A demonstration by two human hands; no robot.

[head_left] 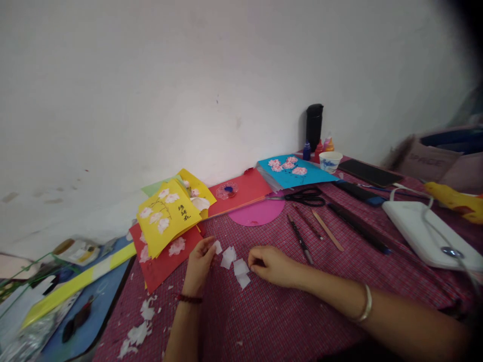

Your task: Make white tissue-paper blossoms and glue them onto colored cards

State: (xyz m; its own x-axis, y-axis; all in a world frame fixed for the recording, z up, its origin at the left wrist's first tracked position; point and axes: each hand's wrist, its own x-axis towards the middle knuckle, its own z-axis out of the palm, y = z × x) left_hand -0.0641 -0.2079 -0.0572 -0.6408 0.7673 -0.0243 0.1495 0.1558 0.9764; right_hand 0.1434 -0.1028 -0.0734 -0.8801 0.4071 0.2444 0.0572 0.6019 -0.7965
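My left hand [199, 262], with a dark beaded bracelet at the wrist, pinches a small white paper piece [218, 247] between thumb and fingers. Just right of it, small white paper squares [241, 267] lie on the checked tablecloth [234, 332]. My right hand [273, 265] rests on the cloth beside these squares. Its fingers are curled in, and whatever they may hold is hidden. A pale bangle circles that forearm. Torn white paper scraps [138, 333] lie left of my left forearm.
Yellow cards with paper blossoms [166, 216] lie on a red card [169, 261]. Behind are a blue blossom picture [296, 172], scissors [307, 196], a white bowl [331, 162], paint bottles [319, 147] and a black flask [314, 125]. A brush [300, 239] and a white power bank [430, 234] sit rightward.
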